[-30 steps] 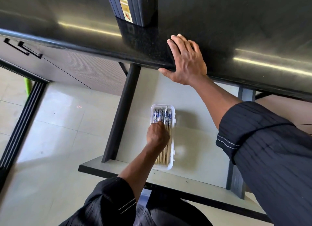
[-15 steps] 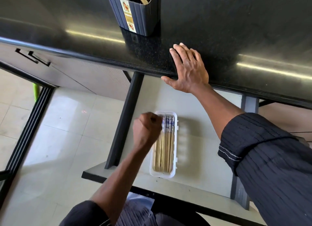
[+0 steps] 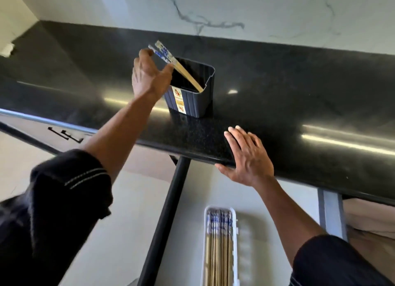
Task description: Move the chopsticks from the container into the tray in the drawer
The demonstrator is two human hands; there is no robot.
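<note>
A black ribbed container (image 3: 192, 101) with a label stands on the dark counter (image 3: 299, 93). Two wooden chopsticks (image 3: 188, 76) with blue-and-white patterned tops lean out of it to the upper left. My left hand (image 3: 147, 78) is at those tops, with the thumb under them and the fingers over them, closing on the pair. My right hand (image 3: 248, 157) lies flat on the counter's front edge, fingers spread. Below, in the open drawer (image 3: 203, 183), a white tray (image 3: 235, 232) holds several matching chopsticks (image 3: 219, 243) lying lengthwise.
The drawer's black side rail (image 3: 168, 211) runs down left of the tray. A marbled white wall (image 3: 213, 7) backs the counter. Black cabinet handles (image 3: 66, 135) show under the counter at the left, above pale floor tiles.
My left hand left the tray in the drawer, rose to the container on the counter and closed around the chopsticks' tops. The view tilted up. My right hand stayed on the counter edge.
</note>
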